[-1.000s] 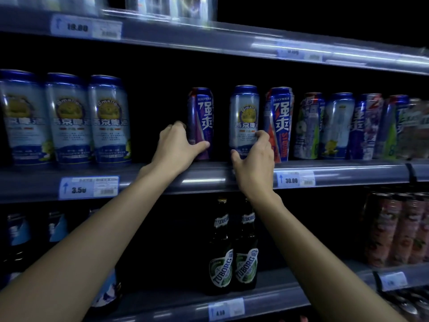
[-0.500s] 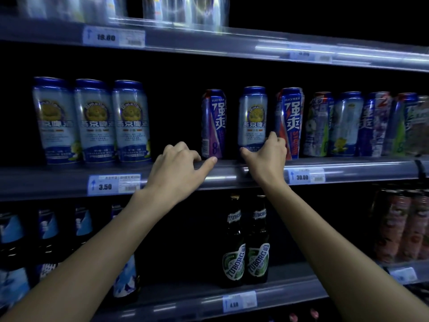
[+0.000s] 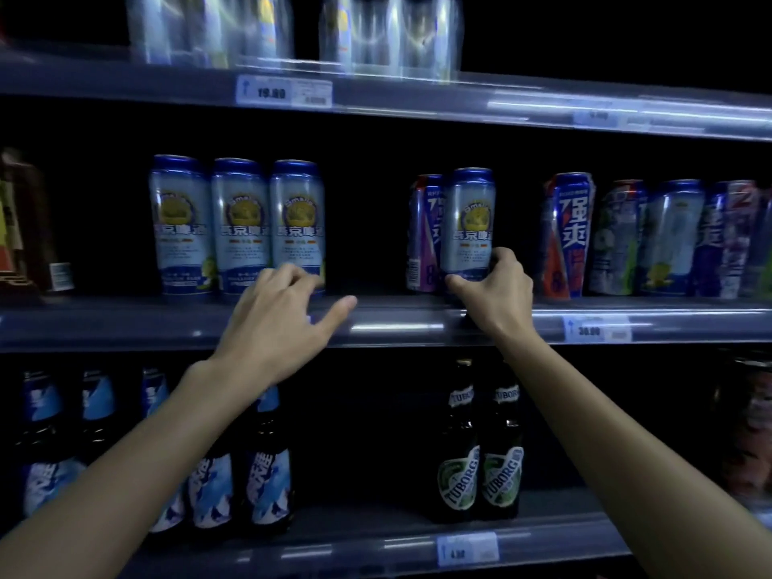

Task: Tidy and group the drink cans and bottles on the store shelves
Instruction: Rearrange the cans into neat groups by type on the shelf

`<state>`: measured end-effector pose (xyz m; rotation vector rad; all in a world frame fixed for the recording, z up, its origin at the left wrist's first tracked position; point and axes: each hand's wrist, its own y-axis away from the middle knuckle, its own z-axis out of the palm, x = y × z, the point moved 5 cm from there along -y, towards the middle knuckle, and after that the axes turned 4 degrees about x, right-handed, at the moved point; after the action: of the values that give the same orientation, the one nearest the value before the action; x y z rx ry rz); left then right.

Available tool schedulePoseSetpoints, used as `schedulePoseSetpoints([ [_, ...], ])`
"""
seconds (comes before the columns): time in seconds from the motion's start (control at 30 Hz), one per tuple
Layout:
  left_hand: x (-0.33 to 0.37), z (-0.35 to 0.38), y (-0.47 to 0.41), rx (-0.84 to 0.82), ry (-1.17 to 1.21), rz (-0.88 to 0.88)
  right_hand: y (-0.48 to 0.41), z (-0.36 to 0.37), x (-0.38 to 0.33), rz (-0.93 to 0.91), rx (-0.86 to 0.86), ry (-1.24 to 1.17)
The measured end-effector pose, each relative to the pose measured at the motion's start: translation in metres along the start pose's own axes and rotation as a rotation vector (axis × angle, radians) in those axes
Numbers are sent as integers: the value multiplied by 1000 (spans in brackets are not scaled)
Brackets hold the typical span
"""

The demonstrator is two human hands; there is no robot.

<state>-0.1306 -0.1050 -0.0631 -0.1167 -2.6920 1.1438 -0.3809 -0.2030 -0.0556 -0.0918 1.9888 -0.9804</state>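
Observation:
My right hand (image 3: 495, 292) grips the base of a silver-blue beer can (image 3: 468, 221) on the middle shelf (image 3: 397, 323); the can stands in front of a purple can (image 3: 424, 231) and partly hides it. My left hand (image 3: 280, 319) hovers open over the shelf edge, its fingers spread, just below a row of three matching silver-blue cans (image 3: 238, 225). A gap lies between that row and the held can. To the right stands a blue-red can (image 3: 568, 234) beside several mixed cans (image 3: 668, 240).
The lower shelf holds blue-labelled bottles (image 3: 263, 474) on the left and two Tuborg bottles (image 3: 480, 453) in the middle. The top shelf carries blurred can packs (image 3: 376, 31). Price tags (image 3: 595, 328) sit on the shelf rails. Dark bottles (image 3: 25, 219) stand at far left.
My right hand has slid the silver-blue can leftward, away from the blue-red can and in front of the purple one. My left hand left the purple can and dropped to the shelf edge, open.

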Motion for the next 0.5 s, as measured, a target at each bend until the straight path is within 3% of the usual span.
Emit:
schedulePoseSetpoints([
  [0.2,-44,-6,13,-3,-147,-3,1,-1,-2,-10,-17,-2],
  [0.5,-49,-1,13,-8,-191,55,8,13,-20,-41,-60,4],
])
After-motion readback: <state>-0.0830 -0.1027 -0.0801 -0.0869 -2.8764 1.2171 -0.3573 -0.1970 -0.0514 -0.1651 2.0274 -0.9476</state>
